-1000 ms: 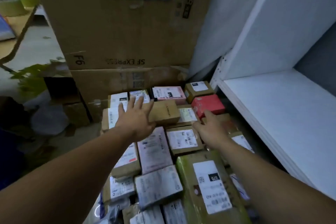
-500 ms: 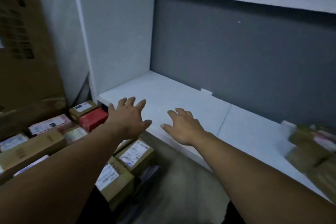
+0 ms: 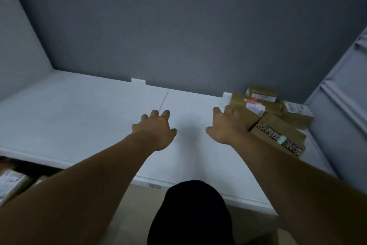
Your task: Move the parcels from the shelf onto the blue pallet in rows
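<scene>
Head view: my left hand [image 3: 156, 131] and right hand [image 3: 226, 125] are spread wide, holding nothing. Cardboard parcels [image 3: 278, 119] sit middle right on the white shelf [image 3: 79, 115]. They look light and stiff; I'd grab the sides.

Dim, bluish light; motion blur softens everything, wide-angle bending at edges, faint shadow between the hands.

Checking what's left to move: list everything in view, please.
shelf parcels: five or more, brown with white labels, piled at the shelf's right end
shelf board: one, white, across the middle
back wall: one, grey, behind the shelf
lower parcels: two or so, brown, blurred, bottom left below the shelf
dark shape: one, black, bottom centre, unidentifiable
left hand: one, open, over the shelf's middle
right hand: one, open, at the pile's left edge, contact unclear
</scene>
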